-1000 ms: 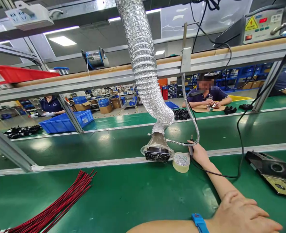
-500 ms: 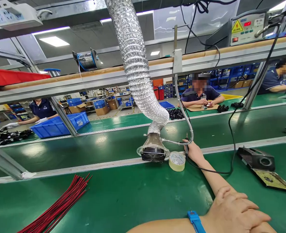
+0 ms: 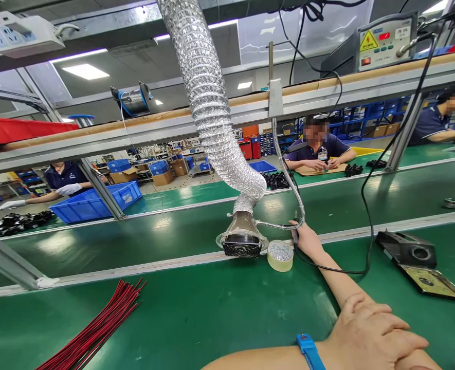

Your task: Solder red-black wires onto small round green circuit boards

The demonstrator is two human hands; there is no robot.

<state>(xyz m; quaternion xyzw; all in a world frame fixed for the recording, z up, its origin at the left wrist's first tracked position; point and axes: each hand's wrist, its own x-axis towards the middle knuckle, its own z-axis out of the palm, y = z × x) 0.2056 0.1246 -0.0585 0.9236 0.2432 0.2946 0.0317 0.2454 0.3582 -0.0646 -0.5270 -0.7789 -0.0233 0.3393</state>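
My right hand [image 3: 306, 239] is closed around the handle of a soldering iron [image 3: 295, 237], whose tip points up. Its black cable runs from the handle toward the station on the shelf. My left hand [image 3: 379, 331], below a blue wristband [image 3: 309, 351], lies across my right forearm with its fingers stretched out and slightly apart. Just left of the iron sit a roll of clear tape [image 3: 280, 259] and a fume hood with a black fan grille [image 3: 242, 245]. A bundle of red and black wires [image 3: 96, 326] lies on the green bench at the left.
A silver duct [image 3: 207, 92] hangs down to the hood. The soldering station [image 3: 385, 43] and a solder spool [image 3: 132, 101] sit on the shelf [image 3: 127, 128]. A black iron stand [image 3: 408, 249] with a dirty tray is at right. Several co-workers sit or stand across the line.
My hands keep their places, and the view shifts slightly. At the far left, a co-worker's gloved hands have moved above the black parts and blue bin.
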